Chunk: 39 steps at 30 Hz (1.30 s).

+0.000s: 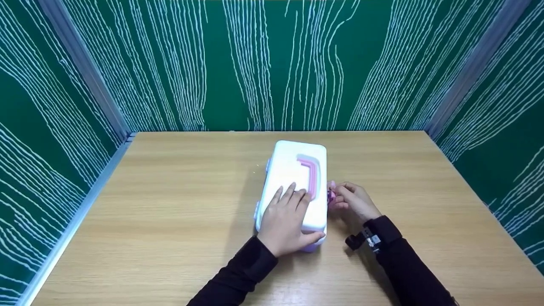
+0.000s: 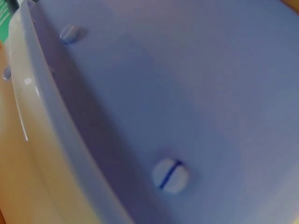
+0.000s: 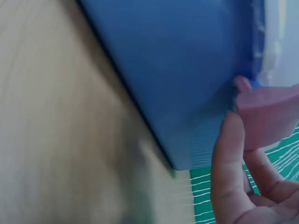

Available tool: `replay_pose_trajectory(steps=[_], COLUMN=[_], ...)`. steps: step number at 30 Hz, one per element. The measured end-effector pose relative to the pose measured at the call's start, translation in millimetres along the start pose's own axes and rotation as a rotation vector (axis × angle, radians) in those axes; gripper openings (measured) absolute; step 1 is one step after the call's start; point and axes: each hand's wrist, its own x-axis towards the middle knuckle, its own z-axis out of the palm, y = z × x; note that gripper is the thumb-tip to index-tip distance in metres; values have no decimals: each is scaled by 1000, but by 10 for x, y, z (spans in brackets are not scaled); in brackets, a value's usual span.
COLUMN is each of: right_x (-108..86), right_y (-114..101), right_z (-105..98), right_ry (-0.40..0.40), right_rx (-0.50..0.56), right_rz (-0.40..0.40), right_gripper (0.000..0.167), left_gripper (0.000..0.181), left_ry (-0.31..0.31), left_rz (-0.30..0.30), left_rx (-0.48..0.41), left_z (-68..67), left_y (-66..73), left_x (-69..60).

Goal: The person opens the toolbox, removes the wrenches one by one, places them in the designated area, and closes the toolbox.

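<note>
A storage box with a white lid [image 1: 289, 155], a pink carry handle [image 1: 313, 180] and a lavender body stands lengthwise on the table. My left hand [image 1: 284, 223] lies flat on the near part of the lid, fingers spread forward and thumb at the near right corner. At the box's right side my right hand [image 1: 355, 202] pinches a pink latch [image 3: 268, 114], which sticks out from the box wall [image 3: 173, 70] in the right wrist view. The left wrist view shows a bluish surface of the box [image 2: 177, 93] with round pegs [image 2: 171, 176]; the left hand is out of that view.
The box rests on a wood-grain table [image 1: 170, 204]. Green panels [image 1: 297, 63] with wavy white lines enclose the back and sides. Small hinges [image 1: 257, 208] line the box's left edge. A small black device [image 1: 355, 241] is strapped at the right wrist.
</note>
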Motion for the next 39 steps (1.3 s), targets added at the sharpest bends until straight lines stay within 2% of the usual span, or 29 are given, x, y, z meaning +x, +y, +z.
replay_pose_trajectory(steps=[5, 14, 19, 27, 31, 33, 39], right_x=[-168, -214, -215, -228, -232, -228, -198], right_y=[-289, -388, -395, -359, -303, -262, -123], right_z=[91, 35, -18, -102, -121, -116, -49], right_ry=[10, -38, -35, -25, -60, -81, -132], right_rx=[38, 6, -80, -390, -494, -508, -459], right_rz=[13, -5, -76, -160, -154, -147, -153], right_gripper=[38, 45, 40, 40, 45, 47, 49], left_gripper=[91, 91, 91, 91, 91, 91, 90], left_ry=[1, 7, -3, -24, -32, -37, -43], left_rz=[3, 1, -2, -4, -5, -5, -6], left_rx=[-5, -1, 9, 0, 1, 0, -2], left_z=[-1, -9, -18, -6, -8, -10, -15], left_y=[-7, -4, -7, -4, -3, -2, 2], left_x=[4, 2, 10, 1, -2, 0, 11])
